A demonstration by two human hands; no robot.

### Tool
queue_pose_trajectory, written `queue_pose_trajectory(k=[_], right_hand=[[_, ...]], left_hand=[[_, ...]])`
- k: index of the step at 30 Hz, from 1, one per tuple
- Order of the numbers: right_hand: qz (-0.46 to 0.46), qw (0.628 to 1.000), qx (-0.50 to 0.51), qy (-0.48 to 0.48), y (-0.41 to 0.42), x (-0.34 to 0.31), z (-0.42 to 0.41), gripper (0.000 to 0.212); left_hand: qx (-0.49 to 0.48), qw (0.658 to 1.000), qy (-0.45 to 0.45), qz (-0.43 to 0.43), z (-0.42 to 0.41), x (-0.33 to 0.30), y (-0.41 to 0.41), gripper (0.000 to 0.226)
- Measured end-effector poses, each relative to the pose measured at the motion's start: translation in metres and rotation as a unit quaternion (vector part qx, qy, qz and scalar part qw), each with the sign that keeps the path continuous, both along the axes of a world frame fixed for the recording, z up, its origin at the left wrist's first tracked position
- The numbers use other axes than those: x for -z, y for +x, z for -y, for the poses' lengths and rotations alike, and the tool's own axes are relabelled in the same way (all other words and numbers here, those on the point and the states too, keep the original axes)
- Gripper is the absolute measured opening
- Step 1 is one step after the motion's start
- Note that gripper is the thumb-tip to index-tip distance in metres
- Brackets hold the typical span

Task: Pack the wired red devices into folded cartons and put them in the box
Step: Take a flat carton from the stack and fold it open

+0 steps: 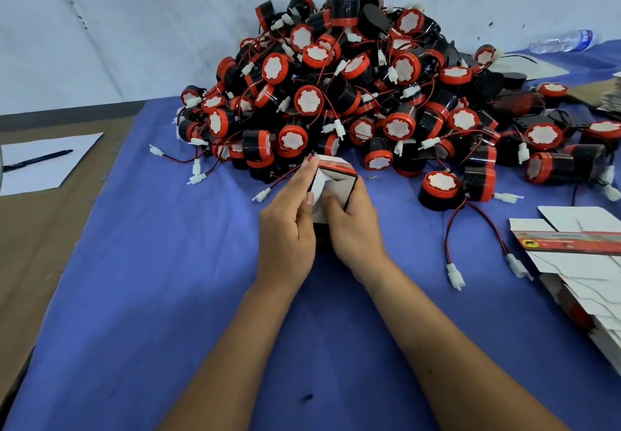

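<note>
While your two hands met over the blue cloth on the desk (141,296), they held one small carton (331,182) between them, just near of the big heap of red-and-black wired devices (353,94). Your left hand (287,229) gripped the carton's left side, its fingers (311,178) curled up onto the white top flap. Your right hand (353,225) wrapped the carton's right side, thumb pressing into the folded white flaps at the open end. Loose devices with red-black leads and white plugs lay to the right of the heap, one (438,190) near your right hand. Flat unfolded cartons (578,262) were stacked at the right edge. Far left, a black pen (40,159) rested on a white sheet (43,165). A plastic bottle (561,41) lay far right.
</note>
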State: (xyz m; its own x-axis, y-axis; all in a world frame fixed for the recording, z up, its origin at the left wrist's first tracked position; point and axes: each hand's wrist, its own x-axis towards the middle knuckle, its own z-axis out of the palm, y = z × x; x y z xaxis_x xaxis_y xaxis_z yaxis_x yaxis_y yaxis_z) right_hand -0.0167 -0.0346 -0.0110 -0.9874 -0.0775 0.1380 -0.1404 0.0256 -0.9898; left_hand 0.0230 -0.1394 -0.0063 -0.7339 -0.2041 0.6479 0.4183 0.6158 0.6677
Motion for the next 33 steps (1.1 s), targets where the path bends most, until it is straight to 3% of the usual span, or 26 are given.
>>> queue_pose_trajectory(k=[3, 7, 13, 15, 16, 18, 19, 21, 23, 25, 27, 30, 33], right_hand=[[-0.017, 0.999, -0.031, 0.0, 0.0, -0.007, -0.005, 0.017], [0.004, 0.993, -0.063, -0.104, 0.002, -0.012, -0.013, 0.031], [-0.001, 0.984, -0.16, -0.083, 0.008, -0.014, -0.012, 0.037], [-0.115, 0.987, -0.087, 0.071, 0.008, -0.013, -0.011, 0.025], [-0.188, 0.962, -0.033, 0.194, 0.008, -0.012, -0.011, 0.02], [-0.279, 0.872, 0.04, 0.401, 0.01, -0.013, -0.008, 0.024], [-0.29, 0.84, 0.04, 0.457, 0.012, -0.015, -0.005, 0.028], [-0.287, 0.805, 0.006, 0.52, 0.016, -0.017, 0.0, 0.031], [-0.284, 0.786, -0.035, 0.548, 0.022, -0.019, 0.001, 0.028], [-0.289, 0.795, -0.068, 0.53, 0.026, -0.022, -0.002, 0.023], [-0.339, 0.828, -0.071, 0.44, 0.028, -0.024, -0.004, 0.024], [-0.461, 0.858, 0.03, 0.227, 0.028, -0.026, -0.004, 0.018], [-0.393, 0.889, 0.163, 0.171, 0.011, -0.02, -0.01, 0.015]], left_hand=[[-0.042, 0.997, 0.067, 0.007, 0.008, 0.001, -0.002, 0.045], [-0.031, 0.993, 0.111, 0.037, 0.008, 0.001, 0.0, 0.046], [-0.067, 0.981, 0.153, 0.097, 0.015, 0.006, -0.007, 0.038], [-0.089, 0.978, 0.146, 0.115, 0.017, 0.005, -0.006, 0.034], [-0.089, 0.976, 0.16, 0.115, 0.017, 0.003, -0.006, 0.033], [-0.021, 0.96, 0.254, 0.112, 0.016, -0.004, -0.003, 0.032], [0.036, 0.949, 0.29, 0.115, 0.016, -0.006, -0.004, 0.033], [0.092, 0.948, 0.273, 0.136, 0.013, -0.005, -0.003, 0.039], [0.031, 0.96, 0.228, 0.162, 0.012, 0.0, -0.003, 0.032], [-0.064, 0.965, 0.195, 0.164, 0.018, 0.004, -0.006, 0.01], [-0.104, 0.965, 0.174, 0.164, 0.024, 0.007, -0.01, 0.009], [-0.135, 0.967, 0.144, 0.158, 0.024, 0.008, -0.012, 0.011], [-0.179, 0.965, 0.123, 0.145, 0.024, 0.009, -0.012, 0.012]])
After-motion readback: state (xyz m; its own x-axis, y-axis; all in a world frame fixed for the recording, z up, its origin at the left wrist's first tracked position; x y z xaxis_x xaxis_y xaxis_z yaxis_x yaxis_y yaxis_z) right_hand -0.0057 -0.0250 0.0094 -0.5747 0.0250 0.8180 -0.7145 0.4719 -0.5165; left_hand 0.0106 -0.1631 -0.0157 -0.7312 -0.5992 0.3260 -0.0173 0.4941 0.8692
